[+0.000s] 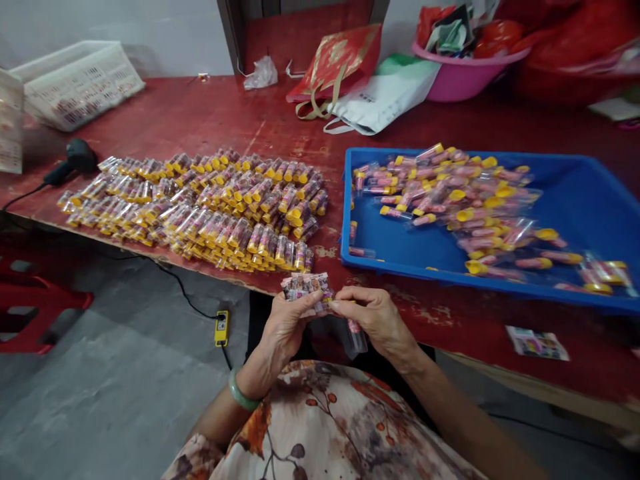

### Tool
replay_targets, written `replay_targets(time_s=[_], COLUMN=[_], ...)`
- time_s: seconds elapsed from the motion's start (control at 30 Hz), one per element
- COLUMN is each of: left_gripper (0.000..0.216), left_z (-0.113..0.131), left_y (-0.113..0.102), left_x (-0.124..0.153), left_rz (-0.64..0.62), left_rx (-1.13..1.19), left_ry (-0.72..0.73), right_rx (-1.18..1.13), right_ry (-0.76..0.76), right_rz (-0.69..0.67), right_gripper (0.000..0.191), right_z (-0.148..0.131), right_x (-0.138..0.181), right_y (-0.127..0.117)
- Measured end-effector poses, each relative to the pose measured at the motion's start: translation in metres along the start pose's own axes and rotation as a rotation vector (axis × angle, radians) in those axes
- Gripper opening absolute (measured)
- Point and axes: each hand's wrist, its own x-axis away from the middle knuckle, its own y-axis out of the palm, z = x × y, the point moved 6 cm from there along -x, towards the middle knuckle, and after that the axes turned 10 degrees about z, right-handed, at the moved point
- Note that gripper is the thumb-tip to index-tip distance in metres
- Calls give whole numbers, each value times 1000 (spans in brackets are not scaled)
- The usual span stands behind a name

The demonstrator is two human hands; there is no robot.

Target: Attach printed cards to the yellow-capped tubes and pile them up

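My left hand (287,323) is closed on a small stack of printed paper slips (305,288), held over the table's front edge. At the right end of that stack, my right hand (373,319) pinches a slip's edge between thumb and forefinger. A pink tube in clear plastic wrap (356,335) hangs under the right palm, tucked in the curled fingers. Left of my hands lie rows of wrapped tubes with yellow ends (215,200). To the right, a blue tray (575,200) carries a loose heap of pink tubes with yellow ends (450,187).
A black handheld scanner (80,157) and a white basket (95,87) are at the left. Bags (340,60) and a pink basin (465,73) stand behind the tray. One printed sheet (537,343) lies front right. A yellow power socket (221,328) hangs below the edge.
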Motion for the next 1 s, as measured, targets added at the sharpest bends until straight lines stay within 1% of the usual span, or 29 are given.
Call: replay_targets(time_s=[0.13, 0.27, 0.37, 0.47, 0.53, 0.6, 0.77, 0.83, 0.93, 1.0], left_gripper=[36, 39, 39, 36, 37, 38, 38, 38, 42, 44], left_z=[1, -1, -2, -4, -7, -9, -10, -10, -12, -15], left_y=[-1, -2, 2, 6, 7, 8, 10, 13, 21, 25], left_x=[-2, -2, -1, -2, -4, -5, -7, -5, -2, 2], left_rz=[18, 38, 26, 35, 47, 46, 68, 69, 34, 14], left_rx=[8, -17, -2, 8, -1, -7, 42, 73, 87, 81], left_ry=[32, 33, 8, -17, -20, -10, 62, 78, 51, 7], right_rx=[9, -111, -202, -217, -216, -228, -231, -218, -199, -162], right_ry=[-5, -25, -42, -124, -202, -268, -386, -430, -492, -544], right_rz=[-21, -13, -59, -116, -126, -100, 86, 121, 148, 193], right_gripper=[28, 29, 27, 20, 15, 14, 14, 14, 17, 19], right_z=[3, 6, 6, 4, 3, 4, 8, 8, 4, 1], right_x=[1, 5, 15, 28, 35, 40, 43, 46, 52, 56], right_y=[-6, -27, -40, -46, -48, -50, -59, -61, -60, -60])
